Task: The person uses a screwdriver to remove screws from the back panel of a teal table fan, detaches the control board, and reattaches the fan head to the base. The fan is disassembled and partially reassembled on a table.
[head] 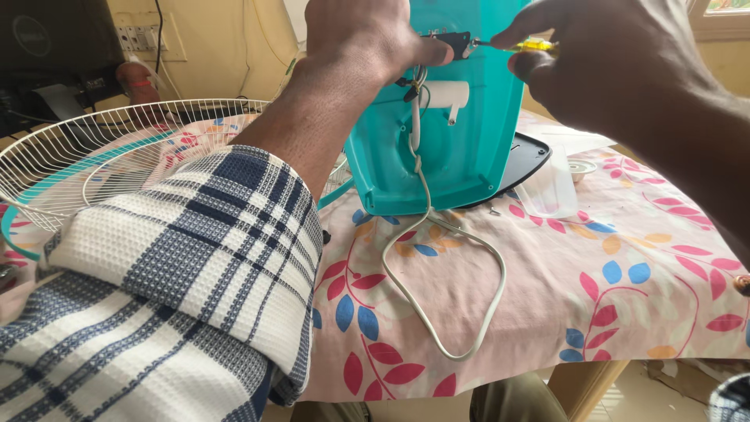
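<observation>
Hands (469, 47) on teal fan housing (469, 148)

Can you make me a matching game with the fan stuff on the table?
Things:
1. fan housing
2. wire guard
3. power cord
4. screwdriver handle

Descriptions:
A. yellow, held in the right hand
B. teal, steadied by the left hand
C. white mesh, lying at the left
D. pale loop on the flowered tablecloth

Pairs: 1-B, 2-C, 3-D, 4-A
</observation>
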